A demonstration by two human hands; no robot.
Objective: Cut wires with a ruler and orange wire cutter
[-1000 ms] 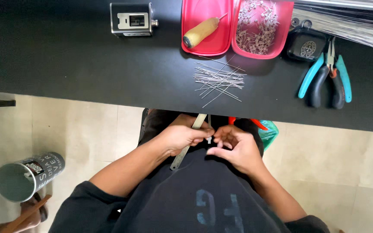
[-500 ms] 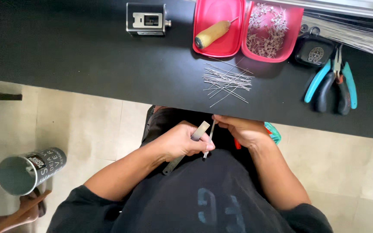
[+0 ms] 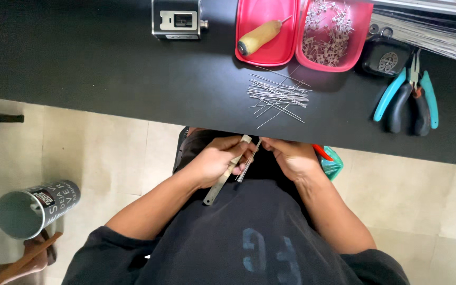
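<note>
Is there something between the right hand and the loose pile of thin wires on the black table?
Yes: the black table edge. The right hand is below it, near the lap, beside the left hand holding a flat metal strip. The wire pile lies uncovered on top.

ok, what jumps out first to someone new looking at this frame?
The two-part pink tray at the black table's far edge, holding a wooden-handled tool and small metal pieces. Nearer lies a loose pile of thin wires. Below the edge, the left hand holds a flat metal strip beside the right hand.
</note>
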